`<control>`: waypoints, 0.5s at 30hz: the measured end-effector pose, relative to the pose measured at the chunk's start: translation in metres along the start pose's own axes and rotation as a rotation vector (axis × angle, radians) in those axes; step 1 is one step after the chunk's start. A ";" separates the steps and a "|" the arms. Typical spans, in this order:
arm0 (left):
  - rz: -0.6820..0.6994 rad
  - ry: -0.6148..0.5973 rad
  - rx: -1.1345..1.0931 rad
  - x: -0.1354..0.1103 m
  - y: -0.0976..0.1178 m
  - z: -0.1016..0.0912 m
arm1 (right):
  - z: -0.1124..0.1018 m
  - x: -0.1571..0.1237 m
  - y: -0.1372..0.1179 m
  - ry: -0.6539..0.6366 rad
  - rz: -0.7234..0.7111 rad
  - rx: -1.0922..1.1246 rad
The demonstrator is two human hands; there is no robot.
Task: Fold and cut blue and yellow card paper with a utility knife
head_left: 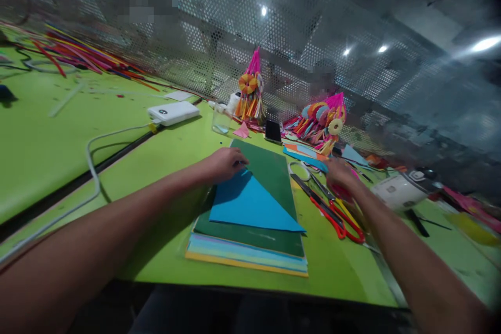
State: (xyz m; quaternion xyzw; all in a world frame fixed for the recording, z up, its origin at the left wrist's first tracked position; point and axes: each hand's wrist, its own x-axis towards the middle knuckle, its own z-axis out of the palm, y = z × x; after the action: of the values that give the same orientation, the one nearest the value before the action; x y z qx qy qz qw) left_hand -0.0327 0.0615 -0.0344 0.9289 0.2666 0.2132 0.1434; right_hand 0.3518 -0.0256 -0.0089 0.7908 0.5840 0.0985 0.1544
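A folded blue paper triangle (pixel 250 203) lies on a dark green sheet (pixel 270 167) atop a stack of coloured paper (pixel 246 258). My left hand (pixel 227 164) is closed at the triangle's upper tip, its fingers curled; what is between the fingertips, if anything, is hidden. To the right, my right hand (pixel 341 175) has its fingers closed at the end of a small pile of blue and orange paper pieces (pixel 303 152). Below that hand lie scissors with red handles (pixel 340 219), beside another pair of scissors with a pale handle (pixel 299 171).
A white power bank (pixel 174 113) with a cable (pixel 94 167) lies at left. Behind the stack stand a clear cup (pixel 221 121), a phone (pixel 273 131) and pink tasselled paper decorations (pixel 250 86). A white cylindrical container (pixel 403 188) lies at right. Coloured strips (pixel 90 55) lie far left, by a perforated metal screen (pixel 219 26).
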 end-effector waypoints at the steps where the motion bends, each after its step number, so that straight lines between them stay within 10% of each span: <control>1: -0.038 0.022 0.015 0.001 -0.002 -0.003 | -0.007 -0.009 -0.006 0.018 -0.029 0.030; 9: -0.286 -0.027 0.338 0.000 -0.024 -0.014 | -0.040 -0.122 -0.115 0.340 -0.823 0.633; 15: -0.301 0.004 0.295 0.000 -0.018 -0.010 | -0.021 -0.144 -0.142 0.411 -0.730 0.596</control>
State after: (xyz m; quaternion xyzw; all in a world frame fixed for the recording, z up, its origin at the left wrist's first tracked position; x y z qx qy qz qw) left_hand -0.0449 0.0782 -0.0329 0.8892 0.4309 0.1498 0.0354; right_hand 0.1746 -0.1224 -0.0369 0.5093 0.8431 0.0206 -0.1715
